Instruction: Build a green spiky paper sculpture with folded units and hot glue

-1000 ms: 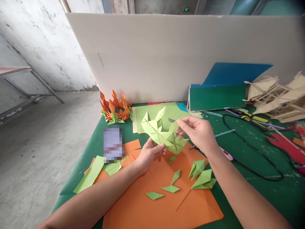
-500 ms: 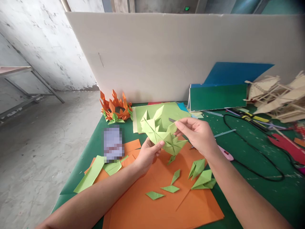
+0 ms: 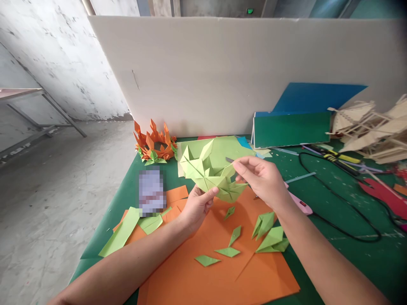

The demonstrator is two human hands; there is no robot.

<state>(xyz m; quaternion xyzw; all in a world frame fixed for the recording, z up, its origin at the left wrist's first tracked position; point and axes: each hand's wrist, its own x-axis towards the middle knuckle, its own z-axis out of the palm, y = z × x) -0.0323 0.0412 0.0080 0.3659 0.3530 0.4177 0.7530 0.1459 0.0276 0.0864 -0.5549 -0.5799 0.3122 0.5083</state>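
Observation:
A light green folded-paper origami crown with pointed tips is held in the air over orange paper sheets. My left hand grips its lower edge, thumb in front and fingers behind. At its right side my right hand is closed, thumb and forefinger pinching the edge of a raised point. A thin dark tip shows beside those fingers; what it belongs to is hidden. Below lie small green folded diamonds and larger green folded pieces.
An orange and green paper crown stands at the back left. Green strips and a blurred-out rectangular item lie on the left. To the right are a pink corded tool, its black cable and wooden stick models.
The green crown has shifted a little left and turned, uncovering more of the small green diamond beneath it. My right hand has hardly moved.

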